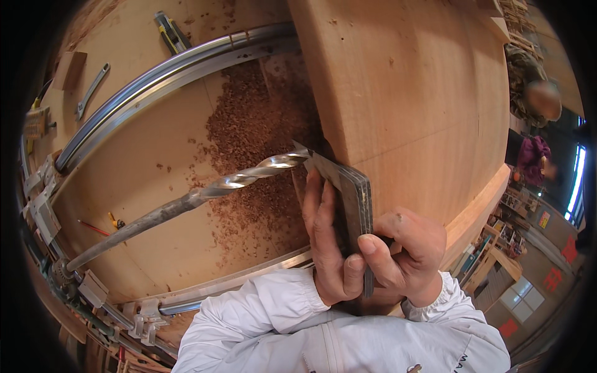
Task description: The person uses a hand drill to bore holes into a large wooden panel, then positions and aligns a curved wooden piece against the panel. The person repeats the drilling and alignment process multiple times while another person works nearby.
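Both my hands hold a dark grey flat plate (354, 193) with a rounded corner and layered-looking edges; its exact kind I cannot tell. My left hand (329, 248) supports it from the left, two fingers reaching up along its side. Thumb and fingers of my right hand (413, 252) pinch its near edge. The plate's far pointed end meets or overlaps the tip of a long twist drill bit (261, 169); whether they touch is unclear. From a chuck (60, 268) at the far left, the bit's shank runs toward me. Beside the tip stands a large wooden block (410, 93).
Reddish shavings (242, 118) lie under the bit. Metal guide rails (155, 74) border the board, with a utility knife (171, 32), wrench (93, 90) and red pencil (93, 227) around. A person (535, 99) and another in purple (532, 155) are at far right.
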A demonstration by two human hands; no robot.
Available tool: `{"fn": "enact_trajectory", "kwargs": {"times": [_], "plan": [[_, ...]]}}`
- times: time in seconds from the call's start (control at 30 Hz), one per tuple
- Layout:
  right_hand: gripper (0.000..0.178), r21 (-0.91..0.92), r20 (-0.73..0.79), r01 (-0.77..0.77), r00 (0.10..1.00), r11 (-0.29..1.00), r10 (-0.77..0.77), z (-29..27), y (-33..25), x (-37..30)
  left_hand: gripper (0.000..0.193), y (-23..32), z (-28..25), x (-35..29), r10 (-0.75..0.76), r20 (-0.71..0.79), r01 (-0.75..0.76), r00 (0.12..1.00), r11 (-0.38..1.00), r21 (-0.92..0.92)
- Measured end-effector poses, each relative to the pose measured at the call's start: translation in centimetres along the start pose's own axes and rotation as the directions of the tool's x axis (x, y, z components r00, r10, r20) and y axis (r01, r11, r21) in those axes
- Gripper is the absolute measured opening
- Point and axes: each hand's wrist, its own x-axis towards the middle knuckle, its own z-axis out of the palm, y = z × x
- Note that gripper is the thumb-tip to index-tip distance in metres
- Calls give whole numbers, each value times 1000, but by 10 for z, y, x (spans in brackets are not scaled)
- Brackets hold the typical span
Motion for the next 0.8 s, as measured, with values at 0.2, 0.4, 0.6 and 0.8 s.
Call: {"fn": "enact_trajectory", "kwargs": {"times": [0.2, 0.4, 0.6, 0.8], "plan": [[13, -13, 7, 2, 1000, 1000, -2, 0, -1, 0, 93, 3, -1, 1, -13, -5, 13, 1000, 1000, 19], [15, -34, 29, -5, 1000, 999, 6, -3, -2, 1, 94, 1, 2, -1, -28, -27, 29, 999, 1000, 2], [22, 22, 8, -15, 1000, 1000, 15, 2, 3, -2, 89, 1, 2, -2, -4, -50, 5, 999, 1000, 12], [36, -14, -34, -50, 998, 999, 49, 7, -5, 0, 72, -1, 2, -1, -1, -91, -4, 996, 999, -48]]}}
